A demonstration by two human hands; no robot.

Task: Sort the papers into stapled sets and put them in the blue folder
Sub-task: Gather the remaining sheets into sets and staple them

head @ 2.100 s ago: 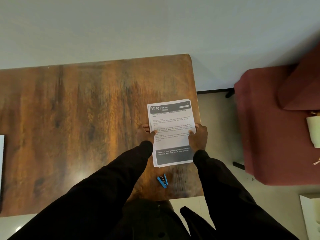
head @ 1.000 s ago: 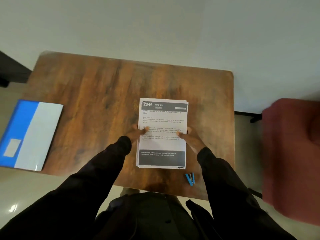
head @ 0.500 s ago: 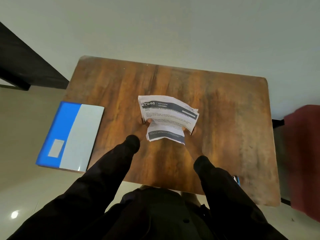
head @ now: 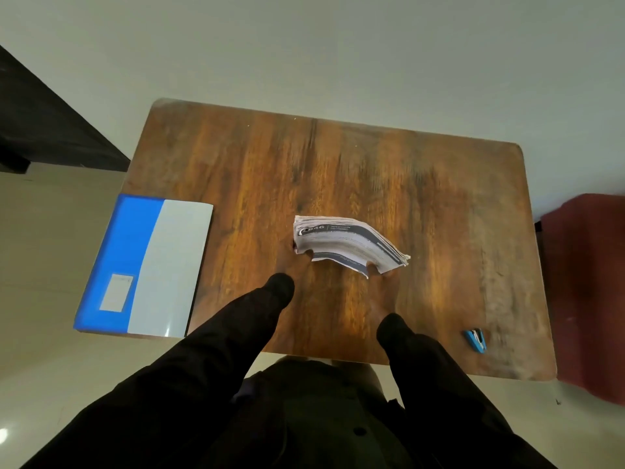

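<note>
Bowing upward, the paper stack [head: 348, 242] that lay flat a second earlier hung above the table [head: 338, 157], your left hand [head: 292, 262] and right hand [head: 385, 289] pinching its side edges, so you'd barely started sorting, with the blue folder [head: 142, 265] and stapler [head: 476, 340] both sitting untouched.

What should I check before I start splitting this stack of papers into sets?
1. Grip on the stack: ok, left hand and right hand hold its two sides.
2. Stack flat and squared: not ok, it bows upward and the sheets fan at the right corner.
3. Stapler at hand: ok, on the table near its front right corner, apart from the stack.
4. Folder ready: not ok, closed, overhanging the table's left edge.
5. Any sets already stapled: cannot tell.
</note>
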